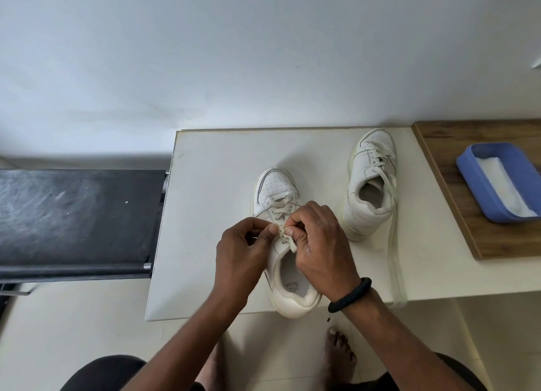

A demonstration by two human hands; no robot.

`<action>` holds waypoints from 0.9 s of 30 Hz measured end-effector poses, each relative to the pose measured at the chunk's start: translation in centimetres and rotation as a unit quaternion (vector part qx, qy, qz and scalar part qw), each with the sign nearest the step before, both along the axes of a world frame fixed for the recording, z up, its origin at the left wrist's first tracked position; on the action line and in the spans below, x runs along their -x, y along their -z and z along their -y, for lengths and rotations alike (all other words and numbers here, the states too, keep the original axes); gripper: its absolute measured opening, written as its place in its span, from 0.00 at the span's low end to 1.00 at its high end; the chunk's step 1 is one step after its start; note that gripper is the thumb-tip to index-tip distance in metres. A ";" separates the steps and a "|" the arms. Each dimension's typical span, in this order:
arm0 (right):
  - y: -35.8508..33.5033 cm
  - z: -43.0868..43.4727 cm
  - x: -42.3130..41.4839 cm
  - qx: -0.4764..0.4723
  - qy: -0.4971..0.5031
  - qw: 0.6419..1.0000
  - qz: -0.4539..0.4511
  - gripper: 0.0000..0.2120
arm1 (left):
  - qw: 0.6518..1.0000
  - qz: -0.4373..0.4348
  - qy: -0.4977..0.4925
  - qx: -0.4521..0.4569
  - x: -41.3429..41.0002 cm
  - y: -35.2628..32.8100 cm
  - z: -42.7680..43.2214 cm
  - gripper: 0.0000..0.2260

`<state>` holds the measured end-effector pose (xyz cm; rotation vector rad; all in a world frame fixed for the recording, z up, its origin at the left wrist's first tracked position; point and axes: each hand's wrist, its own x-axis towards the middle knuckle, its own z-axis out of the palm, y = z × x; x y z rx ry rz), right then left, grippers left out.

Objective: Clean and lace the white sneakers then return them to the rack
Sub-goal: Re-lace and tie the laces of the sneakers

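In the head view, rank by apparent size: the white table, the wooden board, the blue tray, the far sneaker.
1. White table
2. Wooden board, cut off by the frame edge, so its full size is unsure
3. Blue tray and far sneaker: too alike to rank

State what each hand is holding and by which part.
Both the left hand and the right hand pinch the cream fabric shoelace at its upper end, over the tongue of the near white leather sneaker.
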<state>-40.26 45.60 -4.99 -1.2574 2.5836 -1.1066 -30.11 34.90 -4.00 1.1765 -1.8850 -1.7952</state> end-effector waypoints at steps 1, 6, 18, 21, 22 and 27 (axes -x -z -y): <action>0.0 0.0 0.0 0.001 -0.001 1.000 0.001 0.03 | 0.999 -0.007 -0.011 -0.037 0.0 -0.2 0.0 0.05; 0.0 0.0 0.1 0.005 -0.002 1.000 0.010 0.03 | 0.983 -0.017 -0.036 -0.177 -0.1 -0.3 0.1 0.07; 0.1 0.0 0.0 0.009 0.004 1.000 0.010 0.03 | 0.999 -0.007 -0.030 -0.020 0.2 -0.2 -0.7 0.07; 0.1 0.0 0.0 0.010 0.004 1.000 0.010 0.04 | 0.989 -0.015 -0.009 0.146 0.2 0.5 -0.5 0.05; 0.1 0.0 0.0 0.010 0.006 1.000 0.013 0.04 | 0.983 -0.033 0.005 0.183 0.2 0.6 -0.4 0.06; 0.1 -0.1 0.2 0.026 0.013 0.997 0.067 0.03 | 0.940 -0.102 0.103 0.307 0.2 1.6 1.7 0.07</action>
